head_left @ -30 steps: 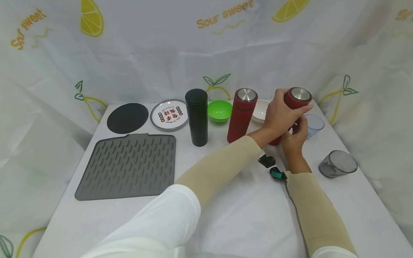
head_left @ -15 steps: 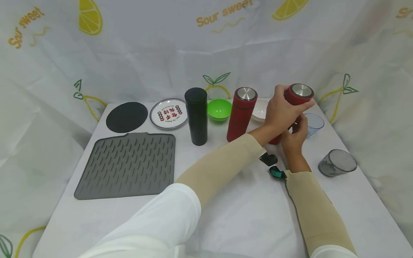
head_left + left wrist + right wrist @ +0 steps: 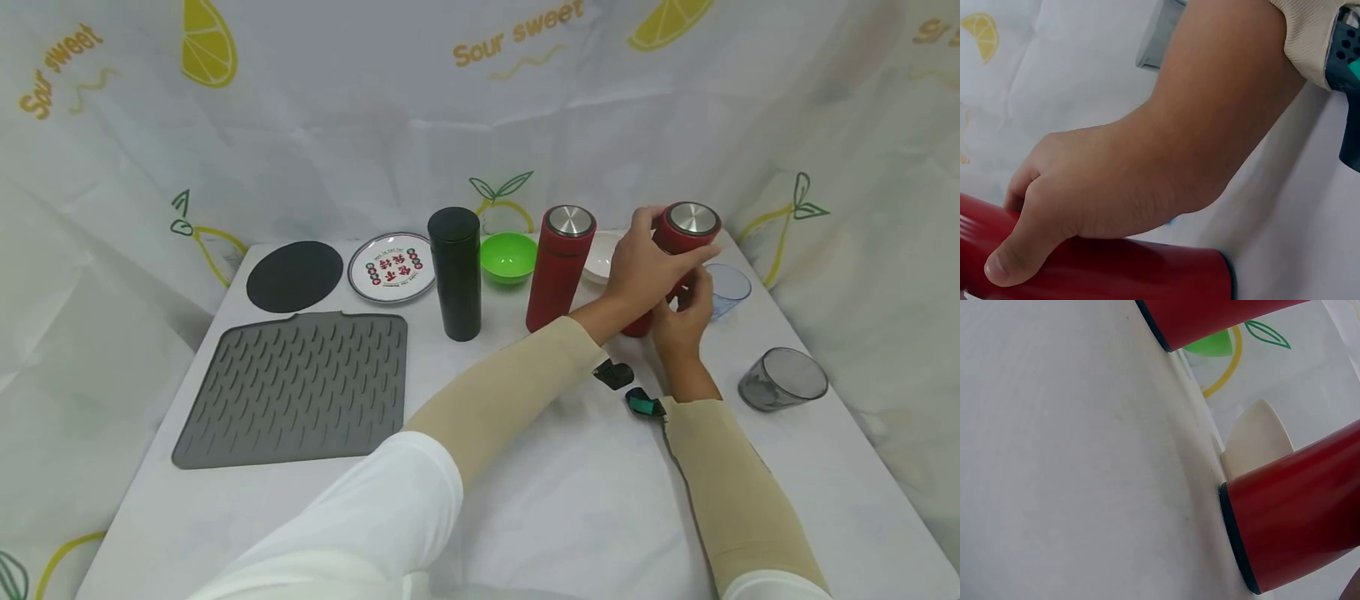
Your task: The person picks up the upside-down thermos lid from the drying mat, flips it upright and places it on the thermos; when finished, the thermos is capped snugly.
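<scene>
A red thermos [image 3: 692,237] with a silver-topped lid stands at the right back of the table, its dark base [image 3: 1240,544] down at the white surface. My left hand [image 3: 643,260] grips its upper part just under the lid, thumb towards me and fingers behind. Lower down, my right hand [image 3: 684,321] holds the body, its thumb [image 3: 1007,265] laid along the red wall in the left wrist view. Both hands hide much of the thermos. A second red thermos [image 3: 555,283] stands to the left, touched by neither hand.
A black tumbler [image 3: 459,275], green bowl [image 3: 510,257], printed plate [image 3: 392,267] and white bowl [image 3: 600,258] stand along the back. At left lie a black round mat [image 3: 295,277] and a grey ridged mat [image 3: 300,387]. A bluish glass [image 3: 727,287] and grey glass [image 3: 782,380] are at right.
The held thermos's top and my left hand shifted slightly up and right, then came back left and down. Both hands keep their hold; the other things stay in place.
</scene>
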A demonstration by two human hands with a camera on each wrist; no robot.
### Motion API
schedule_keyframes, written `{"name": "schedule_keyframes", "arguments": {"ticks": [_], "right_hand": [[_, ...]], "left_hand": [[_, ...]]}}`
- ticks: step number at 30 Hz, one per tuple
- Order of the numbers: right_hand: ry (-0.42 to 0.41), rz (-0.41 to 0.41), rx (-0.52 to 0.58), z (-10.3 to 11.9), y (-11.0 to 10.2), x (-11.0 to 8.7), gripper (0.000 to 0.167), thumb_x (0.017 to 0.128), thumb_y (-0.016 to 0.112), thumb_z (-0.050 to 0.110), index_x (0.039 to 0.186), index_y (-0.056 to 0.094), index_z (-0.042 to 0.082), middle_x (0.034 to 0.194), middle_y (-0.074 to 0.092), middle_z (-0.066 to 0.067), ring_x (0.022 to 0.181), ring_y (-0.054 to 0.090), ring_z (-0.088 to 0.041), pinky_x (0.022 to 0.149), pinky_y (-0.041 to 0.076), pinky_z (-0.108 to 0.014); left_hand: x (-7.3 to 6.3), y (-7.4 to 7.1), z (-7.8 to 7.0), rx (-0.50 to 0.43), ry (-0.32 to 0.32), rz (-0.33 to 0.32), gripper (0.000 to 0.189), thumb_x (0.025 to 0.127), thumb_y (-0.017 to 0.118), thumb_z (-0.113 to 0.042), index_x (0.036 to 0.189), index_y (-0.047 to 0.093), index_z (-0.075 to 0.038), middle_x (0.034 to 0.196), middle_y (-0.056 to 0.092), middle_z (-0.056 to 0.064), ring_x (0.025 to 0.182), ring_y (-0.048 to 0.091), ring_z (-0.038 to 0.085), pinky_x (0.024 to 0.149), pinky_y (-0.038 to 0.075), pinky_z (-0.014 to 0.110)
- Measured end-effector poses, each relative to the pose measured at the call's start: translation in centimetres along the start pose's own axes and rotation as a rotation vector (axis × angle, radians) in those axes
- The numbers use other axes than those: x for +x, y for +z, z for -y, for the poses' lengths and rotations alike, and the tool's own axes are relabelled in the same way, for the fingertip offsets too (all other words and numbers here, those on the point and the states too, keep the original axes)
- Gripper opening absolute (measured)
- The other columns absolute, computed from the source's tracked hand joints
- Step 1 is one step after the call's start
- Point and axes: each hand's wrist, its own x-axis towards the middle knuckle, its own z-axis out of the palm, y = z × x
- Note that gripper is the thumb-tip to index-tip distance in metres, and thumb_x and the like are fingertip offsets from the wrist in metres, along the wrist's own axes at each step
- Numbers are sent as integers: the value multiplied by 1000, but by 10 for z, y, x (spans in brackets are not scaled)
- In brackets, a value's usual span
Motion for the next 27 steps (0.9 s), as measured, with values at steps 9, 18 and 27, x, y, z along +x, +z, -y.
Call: {"name": "schedule_keyframes", "arguments": {"ticks": [9,18,27], "right_hand": [[-27,33,-4,-1,0,0,54,83,73,10,132,53,1,114,53,6,103,52,-17,87,44,-27],[-48,29,3,-4,-2,0,60,83,77,24,133,53,2,112,52,6,99,51,-15,80,42,-24],[-46,9,32,-3,0,0,52,80,72,6,129,56,2,109,53,6,96,50,-15,78,42,-24]], "left_hand": [[0,-11,6,69,125,-43,85,72,85,-45,141,44,-18,128,48,-13,114,39,-10,91,35,9],[-5,-15,12,54,169,59,70,86,74,-39,144,43,-17,135,52,-10,122,40,-7,99,33,13],[1,-11,1,62,91,47,78,77,81,-46,139,42,-19,119,51,-16,104,44,-9,84,41,10]]}}
